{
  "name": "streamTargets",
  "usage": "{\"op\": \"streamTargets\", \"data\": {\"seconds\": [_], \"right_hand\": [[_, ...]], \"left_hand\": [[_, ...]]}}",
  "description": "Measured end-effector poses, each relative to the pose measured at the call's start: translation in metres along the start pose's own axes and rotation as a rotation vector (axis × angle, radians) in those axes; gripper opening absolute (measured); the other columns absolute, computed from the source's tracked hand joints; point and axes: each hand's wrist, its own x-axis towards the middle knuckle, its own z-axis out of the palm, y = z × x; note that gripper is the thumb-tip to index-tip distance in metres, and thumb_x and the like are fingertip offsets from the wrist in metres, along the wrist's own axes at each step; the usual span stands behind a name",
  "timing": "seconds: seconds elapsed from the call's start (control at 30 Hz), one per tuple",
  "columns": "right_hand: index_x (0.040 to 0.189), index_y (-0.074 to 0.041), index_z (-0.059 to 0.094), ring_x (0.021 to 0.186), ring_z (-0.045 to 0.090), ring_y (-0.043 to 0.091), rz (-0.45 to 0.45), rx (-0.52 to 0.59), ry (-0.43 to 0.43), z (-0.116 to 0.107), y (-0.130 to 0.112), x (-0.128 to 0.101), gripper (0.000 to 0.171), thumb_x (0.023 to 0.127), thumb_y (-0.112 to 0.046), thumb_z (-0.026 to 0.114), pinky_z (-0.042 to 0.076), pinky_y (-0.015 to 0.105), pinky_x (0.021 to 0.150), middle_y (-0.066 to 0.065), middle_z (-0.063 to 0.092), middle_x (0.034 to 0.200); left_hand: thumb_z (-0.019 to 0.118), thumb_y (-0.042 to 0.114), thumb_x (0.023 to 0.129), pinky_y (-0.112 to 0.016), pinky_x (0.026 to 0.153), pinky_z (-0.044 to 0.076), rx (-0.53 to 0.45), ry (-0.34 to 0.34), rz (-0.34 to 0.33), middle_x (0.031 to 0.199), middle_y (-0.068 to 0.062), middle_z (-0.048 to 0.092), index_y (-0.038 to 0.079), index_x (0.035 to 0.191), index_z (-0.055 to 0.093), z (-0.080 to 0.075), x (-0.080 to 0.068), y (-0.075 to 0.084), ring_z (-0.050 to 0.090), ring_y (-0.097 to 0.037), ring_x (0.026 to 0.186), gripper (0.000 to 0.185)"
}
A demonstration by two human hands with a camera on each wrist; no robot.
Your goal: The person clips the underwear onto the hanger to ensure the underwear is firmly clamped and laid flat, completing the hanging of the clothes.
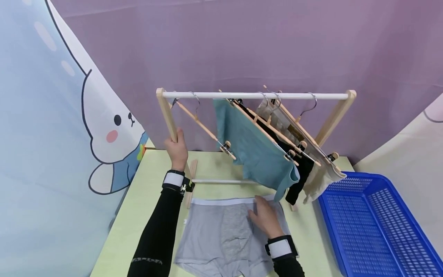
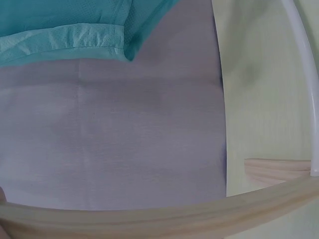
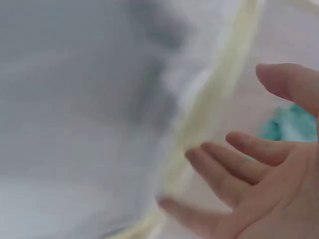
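Observation:
My left hand (image 1: 177, 152) grips the left wooden post (image 2: 149, 221) of a small clothes rack; in the left wrist view only a bit of finger shows at the edge. Grey boxer briefs (image 1: 204, 234) lie spread on the table in front of the rack, their pale waistband towards it. Over the waistband's right part is my right hand (image 1: 265, 218); whether it touches the cloth I cannot tell. Its fingers (image 3: 219, 174) look spread and hold nothing in the right wrist view. A bare clip hanger (image 1: 197, 121) hangs at the rail's left.
From the white rail (image 1: 221, 95) hang a teal garment (image 1: 249, 146), a black garment (image 1: 295, 188) and a beige garment (image 1: 316, 181) on clip hangers. A blue plastic basket (image 1: 377, 177) stands at the right of the pale green table (image 1: 138, 215). Behind is a purple curtain (image 1: 242, 46).

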Motion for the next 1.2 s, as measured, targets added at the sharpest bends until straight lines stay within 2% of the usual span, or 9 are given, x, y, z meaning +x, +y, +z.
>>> {"op": "streamTargets", "data": {"seconds": [0.07, 0.13, 0.27, 0.43, 0.53, 0.67, 0.8, 0.93, 1.2], "right_hand": [[0.141, 0.006, 0.046, 0.126, 0.052, 0.043, -0.026, 0.074, -0.019, -0.009, -0.016, 0.004, 0.056, 0.095, -0.017, 0.067, 0.043, 0.057, 0.101, 0.027, 0.052, 0.139], [0.141, 0.004, 0.047, 0.123, 0.056, 0.040, -0.057, 0.103, -0.023, -0.018, -0.033, 0.008, 0.053, 0.096, -0.018, 0.065, 0.048, 0.053, 0.096, 0.024, 0.055, 0.137], [0.139, -0.002, 0.051, 0.116, 0.062, 0.034, -0.126, 0.149, 0.046, -0.040, -0.066, 0.016, 0.049, 0.097, -0.022, 0.065, 0.052, 0.051, 0.089, 0.019, 0.061, 0.131], [0.140, -0.007, 0.048, 0.116, 0.062, 0.029, -0.231, 0.310, 0.146, -0.071, -0.099, 0.027, 0.051, 0.097, -0.027, 0.066, 0.052, 0.047, 0.093, 0.013, 0.061, 0.131], [0.145, -0.009, 0.044, 0.118, 0.061, 0.027, -0.308, 0.418, 0.170, -0.090, -0.115, 0.031, 0.058, 0.096, -0.030, 0.067, 0.051, 0.046, 0.096, 0.011, 0.059, 0.134], [0.146, -0.012, 0.046, 0.117, 0.061, 0.025, -0.393, 0.510, 0.207, -0.109, -0.135, 0.032, 0.061, 0.094, -0.032, 0.070, 0.051, 0.043, 0.096, 0.008, 0.059, 0.137], [0.143, -0.015, 0.051, 0.115, 0.062, 0.023, -0.441, 0.557, 0.252, -0.119, -0.151, 0.033, 0.056, 0.093, -0.032, 0.070, 0.053, 0.042, 0.092, 0.005, 0.063, 0.133], [0.140, -0.014, 0.055, 0.113, 0.062, 0.020, -0.446, 0.579, 0.275, -0.123, -0.160, 0.032, 0.052, 0.093, -0.031, 0.071, 0.055, 0.042, 0.090, 0.005, 0.065, 0.128], [0.139, -0.009, 0.055, 0.111, 0.063, 0.018, -0.480, 0.541, 0.313, -0.127, -0.174, 0.039, 0.055, 0.092, -0.033, 0.071, 0.054, 0.034, 0.089, 0.006, 0.065, 0.126]], "left_hand": [[0.056, 0.014, 0.100, -0.018, 0.042, 0.019, 0.001, -0.007, -0.013, 0.049, 0.015, 0.025, 0.020, 0.055, 0.033, -0.001, -0.002, 0.012, 0.020, 0.004, 0.040, 0.050], [0.056, 0.014, 0.100, -0.018, 0.042, 0.019, 0.000, -0.014, -0.020, 0.049, 0.014, 0.025, 0.020, 0.055, 0.034, -0.002, -0.003, 0.015, 0.021, 0.005, 0.040, 0.050], [0.055, 0.016, 0.100, -0.018, 0.041, 0.021, 0.005, -0.037, -0.037, 0.049, 0.013, 0.025, 0.020, 0.055, 0.034, -0.003, -0.004, 0.017, 0.023, 0.003, 0.040, 0.051], [0.055, 0.018, 0.101, -0.018, 0.041, 0.021, 0.005, -0.056, -0.036, 0.050, 0.014, 0.025, 0.020, 0.056, 0.034, -0.005, -0.003, 0.014, 0.024, 0.002, 0.040, 0.050], [0.055, 0.019, 0.101, -0.018, 0.041, 0.020, 0.000, -0.059, -0.036, 0.049, 0.015, 0.024, 0.020, 0.056, 0.034, -0.006, -0.003, 0.013, 0.023, 0.001, 0.040, 0.050], [0.054, 0.020, 0.102, -0.019, 0.040, 0.020, -0.003, -0.070, -0.039, 0.048, 0.015, 0.024, 0.020, 0.056, 0.034, -0.006, -0.003, 0.013, 0.023, -0.001, 0.039, 0.050], [0.054, 0.021, 0.102, -0.020, 0.040, 0.020, 0.007, -0.078, -0.042, 0.048, 0.015, 0.024, 0.020, 0.056, 0.034, -0.007, -0.003, 0.016, 0.023, -0.001, 0.039, 0.050], [0.053, 0.021, 0.103, -0.020, 0.040, 0.020, 0.015, -0.084, -0.051, 0.048, 0.015, 0.024, 0.020, 0.057, 0.034, -0.009, -0.003, 0.021, 0.022, 0.001, 0.039, 0.049], [0.053, 0.022, 0.103, -0.020, 0.038, 0.021, 0.030, -0.080, -0.043, 0.047, 0.014, 0.024, 0.019, 0.056, 0.034, -0.011, -0.006, 0.024, 0.022, 0.002, 0.037, 0.050]]}}
